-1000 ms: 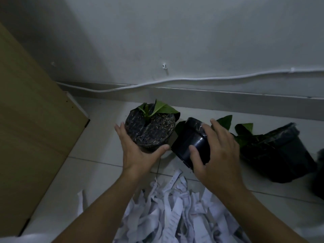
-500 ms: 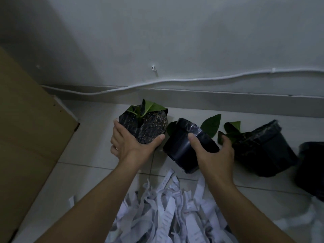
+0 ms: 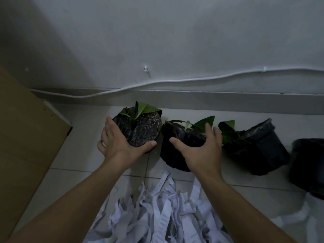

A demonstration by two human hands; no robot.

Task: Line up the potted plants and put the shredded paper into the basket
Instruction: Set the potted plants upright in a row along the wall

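Dim shot, tiled floor against a wall.

Left hand cups the left pot at frame centre: fingers up its left side, thumb wrapped under the near rim. Soil face tips toward the camera, green leaf at its top edge. Can't tell if the pot is resting on the floor or lifted.

Right hand is clamped on the middle pot, just right of the first: thumb across the near rim, fingers over the far right edge. Pot is black, standing roughly upright, leaf poking out at upper right. The two pots sit very close; can't tell if they touch.

Third pot right of that, leaning left, its leaves next to the right hand's fingers. A fourth dark container at the right edge, cropped, contents not readable.

Shredded paper is a loose white heap on the floor at bottom centre, between the forearms, near the pots but apart from them.

Wooden panel fills the left edge. White cable runs along the wall above the skirting.
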